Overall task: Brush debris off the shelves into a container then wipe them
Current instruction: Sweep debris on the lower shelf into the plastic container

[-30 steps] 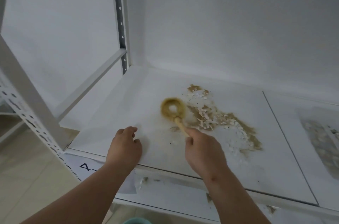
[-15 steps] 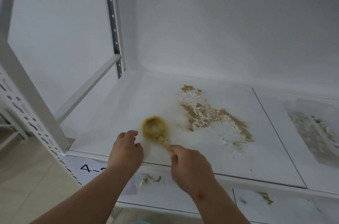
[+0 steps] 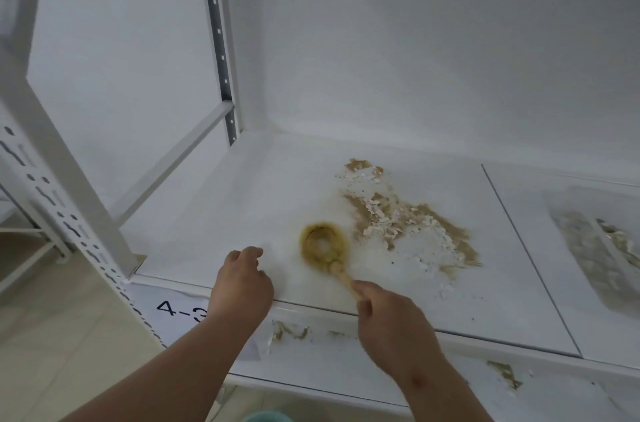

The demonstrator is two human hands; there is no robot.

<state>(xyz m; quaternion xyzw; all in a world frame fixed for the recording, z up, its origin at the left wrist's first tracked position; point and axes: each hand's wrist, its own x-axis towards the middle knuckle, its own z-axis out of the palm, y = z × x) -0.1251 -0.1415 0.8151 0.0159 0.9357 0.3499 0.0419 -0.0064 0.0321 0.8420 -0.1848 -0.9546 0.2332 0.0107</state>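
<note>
We are mid-sweep: our right hand [image 3: 391, 321] pinches the brush [image 3: 323, 245] beside the debris [image 3: 398, 221]; next, drag it toward the shelf [image 3: 214, 214] edge.

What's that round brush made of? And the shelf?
The brush looks like pale wood in its handle, with a ring of yellowish bristles, though it is blurred. The shelf looks like white painted metal or a coated board: smooth, flat, faintly shiny.

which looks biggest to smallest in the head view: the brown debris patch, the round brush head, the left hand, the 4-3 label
1. Brown debris patch, clearly the largest.
2. Left hand.
3. Round brush head, somewhat smaller, though the hand is nearer the camera.
The 4-3 label is partly hidden behind the left arm, so its rank is unsure.
</note>
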